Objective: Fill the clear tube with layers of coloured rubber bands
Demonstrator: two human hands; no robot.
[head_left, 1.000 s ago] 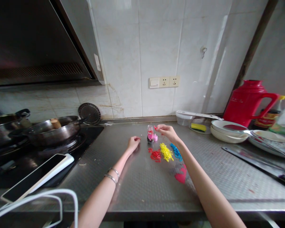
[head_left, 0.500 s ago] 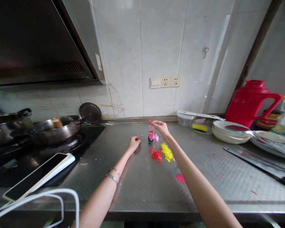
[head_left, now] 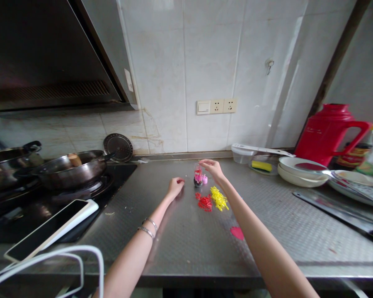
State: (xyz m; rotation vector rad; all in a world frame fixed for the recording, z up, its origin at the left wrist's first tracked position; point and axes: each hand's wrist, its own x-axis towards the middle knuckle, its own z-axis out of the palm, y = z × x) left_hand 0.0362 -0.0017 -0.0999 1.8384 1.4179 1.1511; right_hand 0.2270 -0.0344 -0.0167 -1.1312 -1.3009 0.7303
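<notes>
A small clear jar [head_left: 198, 175] with pink and dark bits inside stands on the steel counter [head_left: 186, 244]. My right hand [head_left: 213, 169] hovers just over its mouth, fingers pinched together; what they hold is too small to see. My left hand [head_left: 175, 186] rests curled on the counter to the jar's left, with a bit of red at its fingertips. In front of the jar lie a red pile of small bands [head_left: 204, 202] and a yellow pile [head_left: 219, 198]. A pink patch [head_left: 237, 232] shows beside my right forearm.
A gas hob with a wok [head_left: 69, 167] and a second pan is at the left, a phone [head_left: 49, 230] and white cable near the front edge. Bowls and plates [head_left: 301, 170], a red thermos jug [head_left: 326, 131], bottles and a long knife [head_left: 338, 215] fill the right.
My right hand moved left from beside the jar to above its mouth, lifted a small red piece, then lowered onto the opening. My forearm now hides the blue pile. The left hand stayed put.
</notes>
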